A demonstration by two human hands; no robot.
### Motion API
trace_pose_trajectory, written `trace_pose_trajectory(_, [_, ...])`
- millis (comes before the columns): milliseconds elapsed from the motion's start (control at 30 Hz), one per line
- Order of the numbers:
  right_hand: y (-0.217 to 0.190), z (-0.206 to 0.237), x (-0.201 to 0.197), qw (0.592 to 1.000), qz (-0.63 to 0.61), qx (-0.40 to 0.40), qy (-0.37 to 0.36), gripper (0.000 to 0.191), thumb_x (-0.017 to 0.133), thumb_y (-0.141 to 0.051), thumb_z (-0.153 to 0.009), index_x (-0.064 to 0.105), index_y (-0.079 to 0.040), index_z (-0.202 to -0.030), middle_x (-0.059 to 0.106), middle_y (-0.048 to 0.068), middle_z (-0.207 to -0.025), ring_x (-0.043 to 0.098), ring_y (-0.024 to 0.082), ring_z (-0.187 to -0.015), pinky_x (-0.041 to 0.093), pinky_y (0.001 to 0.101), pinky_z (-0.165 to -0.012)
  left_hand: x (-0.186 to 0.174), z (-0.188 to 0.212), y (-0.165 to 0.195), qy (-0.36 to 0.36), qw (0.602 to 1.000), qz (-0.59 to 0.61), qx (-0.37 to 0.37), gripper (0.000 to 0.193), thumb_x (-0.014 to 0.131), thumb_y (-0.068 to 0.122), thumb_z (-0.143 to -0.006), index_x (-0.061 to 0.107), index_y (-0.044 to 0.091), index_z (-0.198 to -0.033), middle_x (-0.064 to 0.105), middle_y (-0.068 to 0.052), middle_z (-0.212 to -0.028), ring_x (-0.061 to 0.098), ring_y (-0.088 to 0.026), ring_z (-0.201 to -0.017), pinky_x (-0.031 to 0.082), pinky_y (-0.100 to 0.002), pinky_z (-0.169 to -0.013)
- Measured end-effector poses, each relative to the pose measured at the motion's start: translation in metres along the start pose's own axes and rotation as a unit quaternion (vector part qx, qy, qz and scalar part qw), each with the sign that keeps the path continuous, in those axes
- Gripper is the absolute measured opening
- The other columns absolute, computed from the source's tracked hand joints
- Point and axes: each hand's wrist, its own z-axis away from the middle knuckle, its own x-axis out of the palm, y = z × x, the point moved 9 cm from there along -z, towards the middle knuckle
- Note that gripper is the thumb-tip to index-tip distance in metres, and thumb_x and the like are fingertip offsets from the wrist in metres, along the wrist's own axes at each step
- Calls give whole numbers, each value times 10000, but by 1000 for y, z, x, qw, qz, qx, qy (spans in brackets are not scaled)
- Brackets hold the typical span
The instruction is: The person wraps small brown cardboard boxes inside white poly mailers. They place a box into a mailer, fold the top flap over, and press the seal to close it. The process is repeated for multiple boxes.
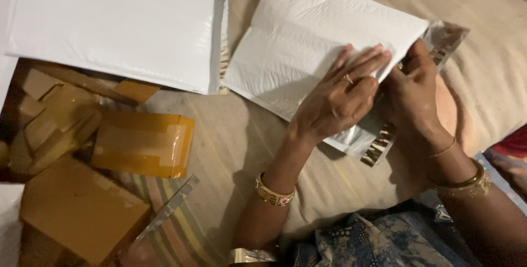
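Note:
A white padded mailer envelope (307, 42) lies on the beige cloth in the upper middle. My left hand (337, 99) rests flat on its near right corner, fingers together and pressing down. My right hand (411, 91) is just to the right, fingers curled around the envelope's edge and silvery flap (447, 39). A clear plastic strip with dark print (379, 149) sticks out below my hands. Both wrists wear bangles.
A second white padded envelope (115, 25) lies at the upper left. Brown cardboard boxes (82, 206) and a tape-wrapped brown parcel (143, 143) sit at the left. A striped cloth (181, 228) and a clear plastic strip (167, 206) lie at the bottom.

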Motion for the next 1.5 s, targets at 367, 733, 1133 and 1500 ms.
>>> trace_pose_trajectory(367, [5, -10, 1, 889, 366, 9, -276, 1152, 668, 87, -603, 144, 11, -1626, 323, 287, -1610, 327, 427, -1486, 259, 563, -1188, -10, 3, -1, 90, 990, -59, -95, 181, 607, 108, -1035, 556, -12, -1160, 484, -316, -1535, 454, -430, -1505, 373, -554, -1264])
trace_pose_trajectory(733, [71, -58, -36, 862, 442, -21, -245, 523, 644, 124, -791, 604, 55, -1308, 667, 235, -1291, 651, 336, -1155, 522, 464, -1035, 0, 2, -6, 73, 994, -45, -69, 165, 559, 72, -1039, 548, -26, -1172, 522, -357, -1460, 469, -474, -1454, 356, -581, -1290])
trace_pose_trajectory(1133, [105, -79, -36, 788, 565, -63, -235, 316, 607, -116, -969, 663, 10, -1253, 701, 224, -1173, 682, 352, -1019, 556, 455, -913, 3, 2, -13, 56, 993, -48, -90, 162, 560, 82, -1030, 526, 9, -1170, 534, -335, -1458, 467, -447, -1466, 324, -555, -1309])
trace_pose_trajectory(1500, [131, -84, -28, 771, 606, -47, -190, 265, 767, -276, -936, 706, -61, -1077, 727, 133, -907, 672, 258, -658, 602, 380, -658, 16, 11, -40, 65, 995, -34, -73, 261, 512, 83, -1105, 473, -26, -1339, 511, -286, -1504, 492, -397, -1478, 394, -501, -1257])
